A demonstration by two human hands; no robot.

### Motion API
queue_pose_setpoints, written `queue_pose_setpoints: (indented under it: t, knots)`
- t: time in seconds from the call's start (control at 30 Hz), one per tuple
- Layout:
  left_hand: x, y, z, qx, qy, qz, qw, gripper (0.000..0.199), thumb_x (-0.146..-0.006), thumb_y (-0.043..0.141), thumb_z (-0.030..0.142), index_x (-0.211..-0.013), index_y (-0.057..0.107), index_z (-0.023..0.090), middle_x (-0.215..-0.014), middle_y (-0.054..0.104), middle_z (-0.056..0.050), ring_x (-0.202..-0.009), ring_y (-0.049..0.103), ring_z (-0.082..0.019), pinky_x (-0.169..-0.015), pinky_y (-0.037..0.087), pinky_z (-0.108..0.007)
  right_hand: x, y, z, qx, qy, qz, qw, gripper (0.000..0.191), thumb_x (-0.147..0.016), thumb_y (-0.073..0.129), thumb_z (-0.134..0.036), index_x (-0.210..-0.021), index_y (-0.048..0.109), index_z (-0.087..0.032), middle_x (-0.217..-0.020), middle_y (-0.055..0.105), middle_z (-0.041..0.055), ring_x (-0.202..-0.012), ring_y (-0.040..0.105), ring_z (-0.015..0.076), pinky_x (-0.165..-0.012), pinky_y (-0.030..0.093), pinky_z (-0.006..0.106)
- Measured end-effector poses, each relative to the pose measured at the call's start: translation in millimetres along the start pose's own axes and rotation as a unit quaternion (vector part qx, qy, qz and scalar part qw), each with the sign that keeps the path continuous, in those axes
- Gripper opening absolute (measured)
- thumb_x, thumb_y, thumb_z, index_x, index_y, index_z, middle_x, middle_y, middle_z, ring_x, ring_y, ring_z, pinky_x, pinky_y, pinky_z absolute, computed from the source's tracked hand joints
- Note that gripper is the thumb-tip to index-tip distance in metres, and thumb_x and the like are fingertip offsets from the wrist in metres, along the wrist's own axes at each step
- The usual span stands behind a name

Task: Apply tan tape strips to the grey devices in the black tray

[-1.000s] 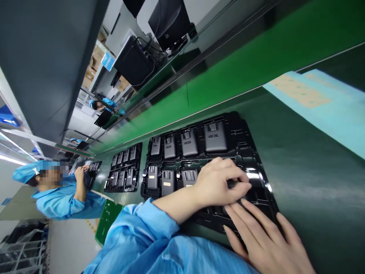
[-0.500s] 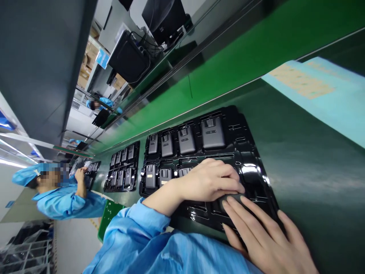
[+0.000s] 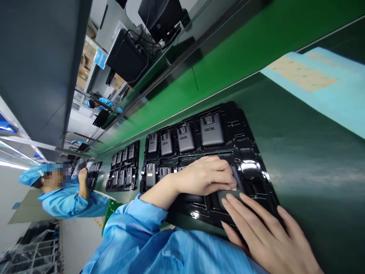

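My left hand (image 3: 207, 177) is closed, fingertips pinched together against a dark grey plastic casing (image 3: 241, 180); anything between them is hidden. My right hand (image 3: 270, 232) lies palm down with fingers stretched out, its fingertips on the same casing's near part. This casing sits in a glossy black moulded tray (image 3: 248, 146). Similar casings, such as the large-looking one (image 3: 211, 130), fill the tray's far row. In the near row, one casing (image 3: 150, 175) carries a small pale yellow label; others are partly covered by my left hand and forearm.
A second tray (image 3: 123, 163) of casings stands further left on the green bench (image 3: 302, 144). Light blue sheets (image 3: 322, 82) with tan stickers lie at the right. A co-worker (image 3: 71, 194) in blue stands at the left. Monitors (image 3: 161, 19) are beyond the bench.
My left hand has shifted slightly left, uncovering more of the casing under it. My right hand stays nearly in place, fingers stretched. The view has tilted a little.
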State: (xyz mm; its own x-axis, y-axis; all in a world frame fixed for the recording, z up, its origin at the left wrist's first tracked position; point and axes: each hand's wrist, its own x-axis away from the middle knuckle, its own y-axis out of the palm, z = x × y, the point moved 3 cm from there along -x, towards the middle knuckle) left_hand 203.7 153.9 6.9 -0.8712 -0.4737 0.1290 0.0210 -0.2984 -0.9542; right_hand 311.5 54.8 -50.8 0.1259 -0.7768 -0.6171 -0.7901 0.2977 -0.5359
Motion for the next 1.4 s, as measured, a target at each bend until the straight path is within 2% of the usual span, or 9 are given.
queue_pose_setpoints:
  t: [0.2,0.37,0.5,0.57,0.73,0.83,1.03,1.27,1.4]
  knots:
    - [3,4.5,0,-0.025,-0.013,-0.031,0.999,0.033,-0.09,0.032,0.027,-0.094,0.064,0.021,-0.081,0.057,-0.004,-0.082,0.047,-0.012,-0.078,0.037,-0.023,-2,1,-2,0.001,0.0,-0.002,1.0,0.033,-0.092,0.031,-0.025,-0.118,0.049,-0.015,-0.107,0.06,0.008,-0.101,0.052,0.0218,-0.094,0.027,0.041]
    - [9,8.4,-2,-0.019,-0.021,0.0,1.0,0.034,-0.09,0.033,0.024,-0.089,0.066,0.02,-0.08,0.059,-0.004,-0.082,0.048,-0.011,-0.076,0.039,-0.021,-3,0,-2,0.005,-0.003,0.002,1.0,0.036,-0.091,0.032,-0.023,-0.124,0.045,-0.017,-0.107,0.06,0.0073,-0.099,0.053,0.0223,-0.092,0.029,0.041]
    - [11,9.1,-2,-0.04,-0.03,-0.012,0.999,0.034,-0.09,0.031,0.021,-0.097,0.064,0.02,-0.083,0.06,-0.004,-0.083,0.05,-0.01,-0.078,0.04,-0.021,-3,0,-1,-0.001,-0.001,0.002,1.0,0.037,-0.09,0.032,-0.023,-0.125,0.044,-0.018,-0.106,0.06,0.0073,-0.1,0.053,0.0228,-0.093,0.029,0.042]
    - [12,8.8,0,-0.062,-0.008,-0.011,0.998,0.035,-0.089,0.03,0.019,-0.103,0.062,0.022,-0.083,0.061,-0.003,-0.082,0.051,-0.01,-0.085,0.039,-0.025,-3,1,-1,-0.004,0.0,-0.001,1.0,0.037,-0.091,0.032,-0.024,-0.125,0.044,-0.018,-0.107,0.06,0.007,-0.101,0.052,0.0229,-0.094,0.027,0.043]
    - [19,13.3,-3,-0.116,0.016,-0.001,0.993,0.034,-0.088,0.032,0.02,-0.104,0.061,0.027,-0.088,0.064,0.002,-0.086,0.053,-0.008,-0.104,0.022,-0.034,-2,-1,-3,0.004,-0.006,0.002,1.0,0.037,-0.09,0.033,-0.024,-0.125,0.044,-0.017,-0.105,0.06,0.0066,-0.098,0.053,0.0228,-0.092,0.03,0.042]
    - [24,15.5,-4,-0.132,0.038,-0.003,0.991,0.032,-0.088,0.033,0.022,-0.107,0.059,0.025,-0.092,0.064,0.001,-0.09,0.053,-0.008,-0.101,0.028,-0.031,-2,-1,-2,0.009,-0.008,-0.002,1.0,0.038,-0.091,0.032,-0.024,-0.127,0.042,-0.017,-0.105,0.06,0.0064,-0.099,0.053,0.0226,-0.092,0.029,0.042]
    - [26,9.2,0,-0.125,0.08,0.052,0.988,0.036,-0.09,0.028,0.02,-0.102,0.062,0.018,-0.091,0.064,-0.002,-0.093,0.051,-0.01,-0.084,0.038,-0.022,-1,0,-1,-0.002,0.006,-0.009,1.0,0.039,-0.091,0.032,-0.025,-0.129,0.038,-0.019,-0.109,0.059,0.0066,-0.102,0.051,0.0224,-0.093,0.028,0.042]
    - [6,3.7,3,-0.115,0.017,-0.032,0.993,0.034,-0.092,0.028,0.028,-0.097,0.061,0.022,-0.088,0.061,-0.002,-0.081,0.05,-0.009,-0.077,0.031,-0.026,-1,1,-3,0.001,0.001,-0.002,1.0,0.034,-0.091,0.032,-0.024,-0.12,0.049,-0.017,-0.105,0.06,0.0063,-0.098,0.053,0.0226,-0.092,0.029,0.042]
    - [-7,-1.0,3,-0.1,0.036,-0.095,0.99,0.034,-0.092,0.028,0.031,-0.093,0.061,0.022,-0.088,0.057,-0.003,-0.081,0.048,-0.01,-0.075,0.03,-0.025,-1,0,-2,0.0,0.006,0.004,1.0,0.036,-0.091,0.032,-0.024,-0.124,0.045,-0.018,-0.102,0.062,0.0056,-0.097,0.054,0.0221,-0.092,0.029,0.04]
